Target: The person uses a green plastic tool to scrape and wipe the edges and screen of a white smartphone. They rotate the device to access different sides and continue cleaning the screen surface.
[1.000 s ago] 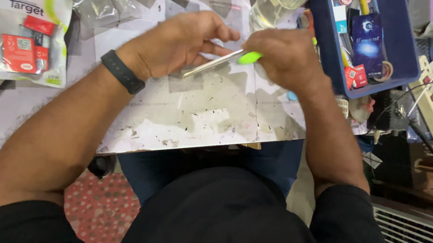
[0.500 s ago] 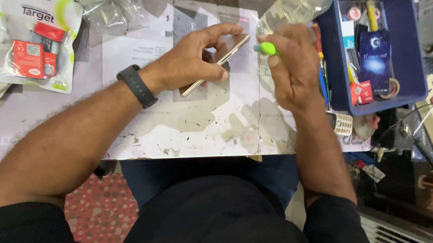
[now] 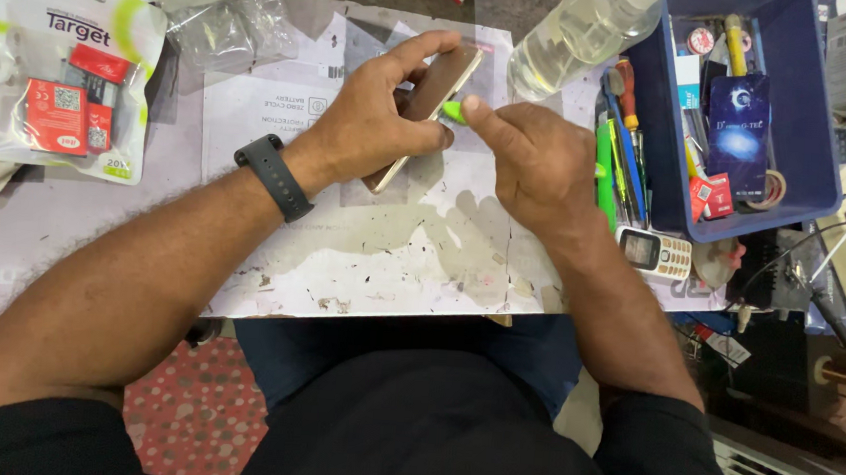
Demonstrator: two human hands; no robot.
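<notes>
Now tipped steeper than a moment ago over the worn white table [image 3: 393,255]: gold phone [image 3: 429,111], clamped on edge in the left hand [image 3: 376,127], thumb and fingers along both sides. Pressed into its upper rim, green pry tool [image 3: 453,110], pinched tight in the right hand [image 3: 535,161], closer to the seam than before; likely prying the case.

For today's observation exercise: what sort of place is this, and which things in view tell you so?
Probably a phone repair bench. The left hand holds a slim gold phone on edge while the right hand works a green tool at it; a blue bin holds screwdrivers and small parts.
</notes>
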